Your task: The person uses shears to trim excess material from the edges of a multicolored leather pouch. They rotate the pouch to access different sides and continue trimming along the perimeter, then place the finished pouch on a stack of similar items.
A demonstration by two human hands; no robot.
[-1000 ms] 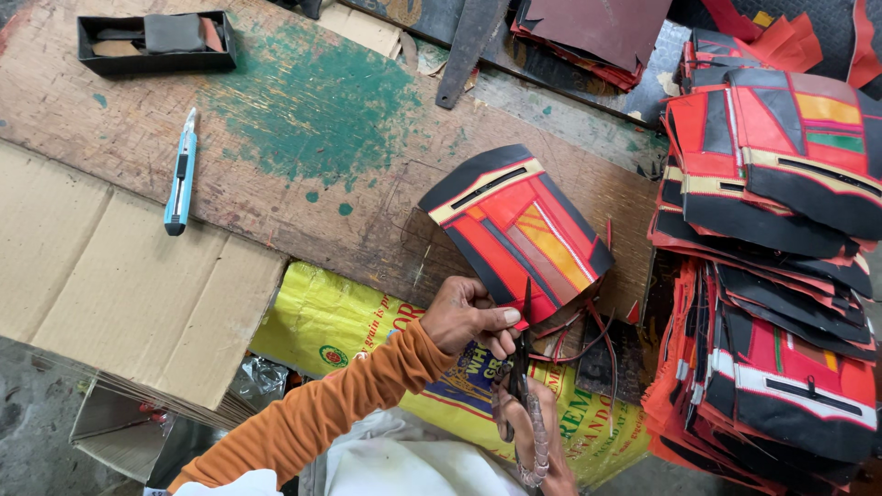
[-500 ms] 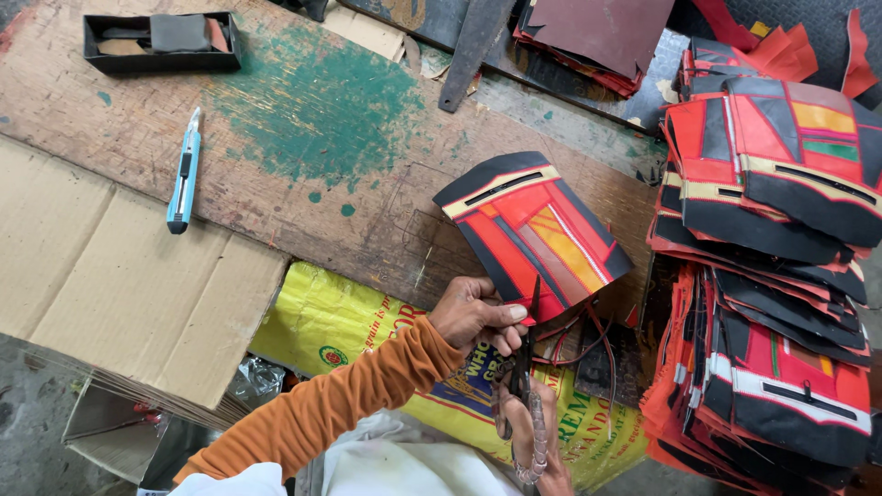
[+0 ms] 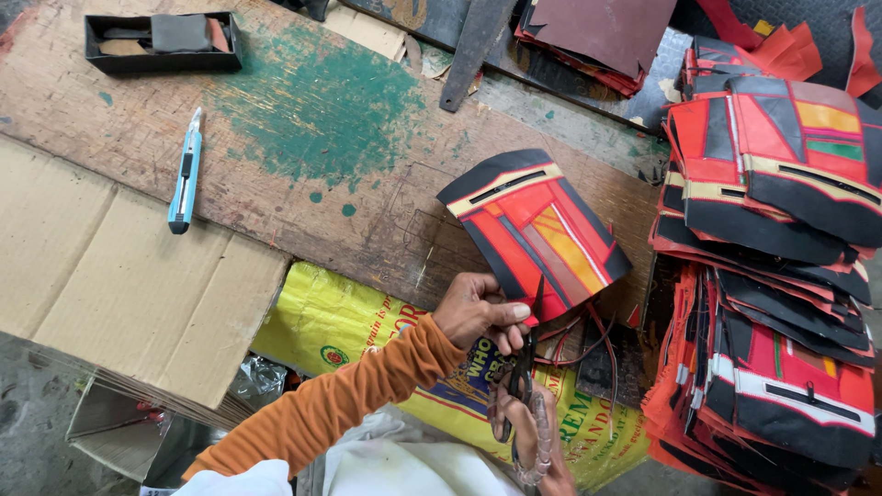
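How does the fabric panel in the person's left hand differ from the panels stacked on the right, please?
The held panel is single, gripped at its lower edge by the left hand, with loose threads hanging; the stacked panels lie piled in overlapping heaps, untouched. The held panel tilts above the wooden bench; the stacked panels rest flat. Both are red and black with zips.

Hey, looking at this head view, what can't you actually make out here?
- Right hand: partly cut off by the bottom edge; its grip on the scissors is unclear.
- Scissor blade tips: hidden against the red and black panel that the left hand pinches.
- Black tray: contents too small to identify.
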